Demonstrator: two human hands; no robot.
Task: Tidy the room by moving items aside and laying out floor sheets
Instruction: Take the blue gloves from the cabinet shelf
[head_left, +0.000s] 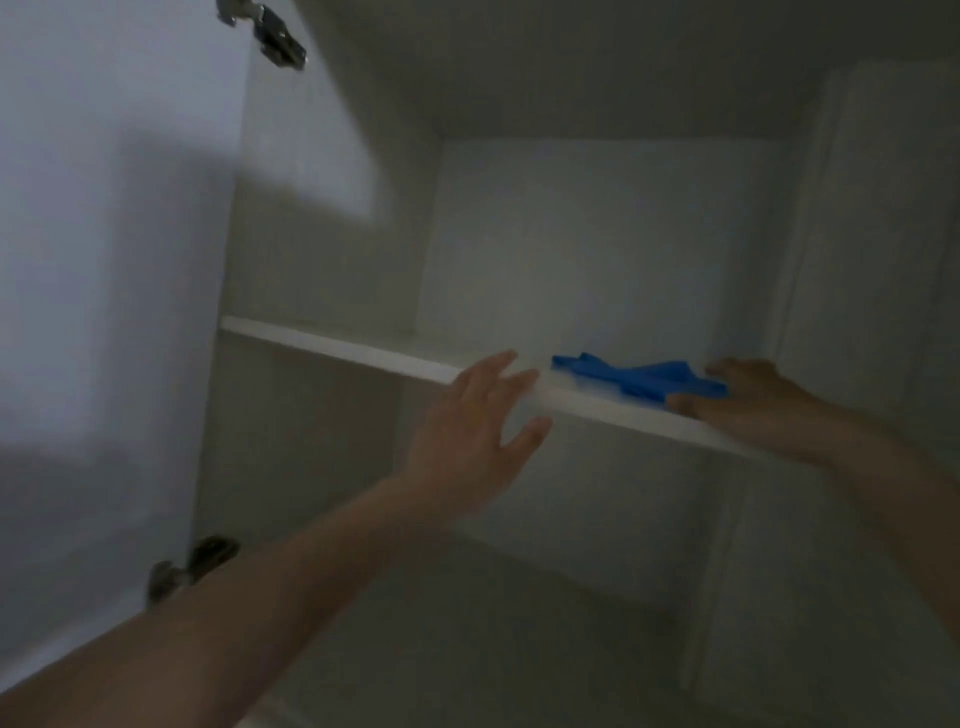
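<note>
While the view blurs, a flat white shelf (363, 353) with a smooth, square front edge crosses a white cupboard. On the shelf, toward its right end, lies a thin, crumpled blue sheet (639, 379), limp like plastic or cloth. At the sheet's right end the right hand (753, 400) rests on the shelf, thumb touching the blue; whether it grips is unclear. Left of the sheet, the left hand (478, 431) spreads wide before the shelf edge, holding nothing. Two metal hinges (275, 36) sit on the door (104, 260) left of the shelf.
</note>
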